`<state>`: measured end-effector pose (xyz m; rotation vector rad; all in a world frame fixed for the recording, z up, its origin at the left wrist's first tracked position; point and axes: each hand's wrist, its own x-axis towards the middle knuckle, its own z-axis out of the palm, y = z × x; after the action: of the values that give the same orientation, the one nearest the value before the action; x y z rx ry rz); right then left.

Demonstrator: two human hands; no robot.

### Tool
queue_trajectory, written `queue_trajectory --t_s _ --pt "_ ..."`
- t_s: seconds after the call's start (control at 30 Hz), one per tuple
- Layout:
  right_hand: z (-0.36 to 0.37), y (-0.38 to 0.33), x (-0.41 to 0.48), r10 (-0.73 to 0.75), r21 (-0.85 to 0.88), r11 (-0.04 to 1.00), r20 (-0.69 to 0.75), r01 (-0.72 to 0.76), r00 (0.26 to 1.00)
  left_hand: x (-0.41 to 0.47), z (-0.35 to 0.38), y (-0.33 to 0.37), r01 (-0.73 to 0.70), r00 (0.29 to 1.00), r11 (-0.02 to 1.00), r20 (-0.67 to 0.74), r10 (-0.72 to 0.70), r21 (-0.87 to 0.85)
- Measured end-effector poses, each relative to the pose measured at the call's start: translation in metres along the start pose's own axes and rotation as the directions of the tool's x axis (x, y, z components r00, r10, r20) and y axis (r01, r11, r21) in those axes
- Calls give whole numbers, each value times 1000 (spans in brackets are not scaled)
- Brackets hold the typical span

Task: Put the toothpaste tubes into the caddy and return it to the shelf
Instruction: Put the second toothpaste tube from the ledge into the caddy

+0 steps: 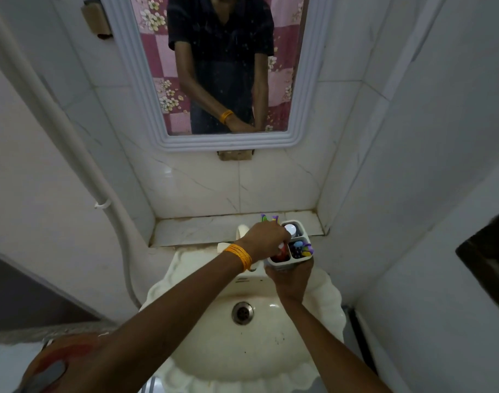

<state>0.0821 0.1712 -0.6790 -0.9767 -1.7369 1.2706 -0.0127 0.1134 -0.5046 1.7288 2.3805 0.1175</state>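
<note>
Right hand (289, 275) beneath caddy (292, 245)

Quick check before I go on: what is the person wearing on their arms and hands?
Both forearms are bare, with no sleeves in view below the elbow and no gloves. The left hand has a stack of thin orange-yellow bangles at the wrist. The right hand shows no ring, watch or band.

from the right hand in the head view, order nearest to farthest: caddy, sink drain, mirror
1. caddy, held from below by the right hand, above the sink's back edge.
2. sink drain, lower left of the hand, in the basin.
3. mirror, on the wall above the shelf.
</note>
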Motion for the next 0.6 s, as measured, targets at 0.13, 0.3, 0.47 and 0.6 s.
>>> queue_trajectory --t_s 0.13,0.3,0.47,0.6 --pt "-3 -1 1 30 -21 999 -7 -31 1000 8 0 2 7 1000 999 0 -7 45" --pt "-3 -3 -2 72 -74 994 -33 -75 997 13 7 11 28 999 994 13 -30 103" --pt "-5 -4 -1 64 -35 997 -14 -64 998 9 -2 -3 42 994 999 -97 -43 -15" --pt "-5 -9 2 97 1 995 5 -97 995 -2 -14 -33 102 955 969 -251 -159 -226"
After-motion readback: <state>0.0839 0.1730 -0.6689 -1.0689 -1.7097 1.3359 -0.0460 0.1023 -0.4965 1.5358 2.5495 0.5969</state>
